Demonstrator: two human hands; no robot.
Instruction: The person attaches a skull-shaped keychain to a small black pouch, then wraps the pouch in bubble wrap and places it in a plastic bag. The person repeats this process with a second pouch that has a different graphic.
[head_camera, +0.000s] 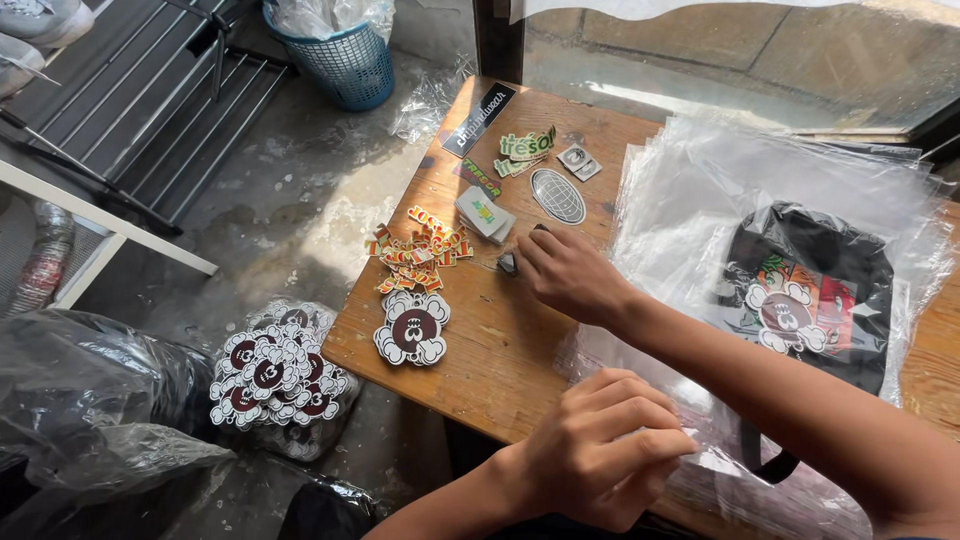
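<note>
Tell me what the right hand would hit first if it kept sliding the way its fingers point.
The right hand points up-left along the wooden table. First, probably, the small dark piece at its fingertips, then the white card stack.

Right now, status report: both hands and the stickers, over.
Right hand fingertips on small dark item by sticker piles. Left hand curled on clear bags' edge. Nothing blocking.

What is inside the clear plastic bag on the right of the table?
The clear plastic bag holds a folded black garment with a cartoon print. More clear bags lie stacked beneath; what they cover cannot be seen.
</note>
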